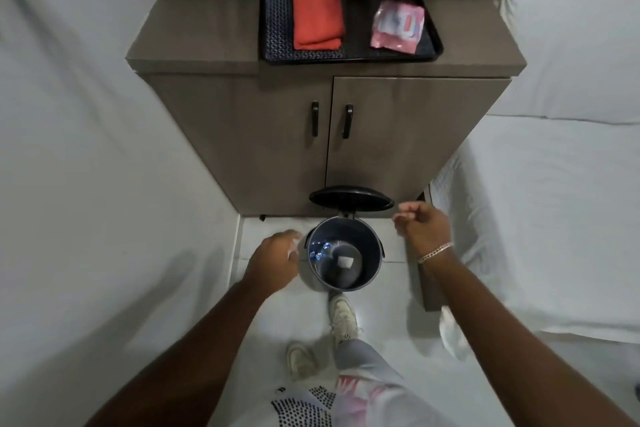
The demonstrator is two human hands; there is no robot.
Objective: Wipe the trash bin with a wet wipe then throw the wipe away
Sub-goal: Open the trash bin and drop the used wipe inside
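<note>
Head view, looking down. Bin (346, 255): small, round, dark, on the white floor before a cabinet (277, 135); lid (350, 197) raised; right shoe (343, 314) at its base. Inside: blue-printed litter and a small white piece, possibly a wipe. Left hand (275, 262): just beside the bin's left rim, fingers curled round a white wipe (295, 246), which shows at the fingertips next to the rim. Right hand (420, 224): right of the bin, apart from it, fingers loosely curled, holding nothing; bracelet (435, 252) at the wrist. On the cabinet: tray (429, 52) with a red cloth (318, 14) and a pink packet (398, 26).
</note>
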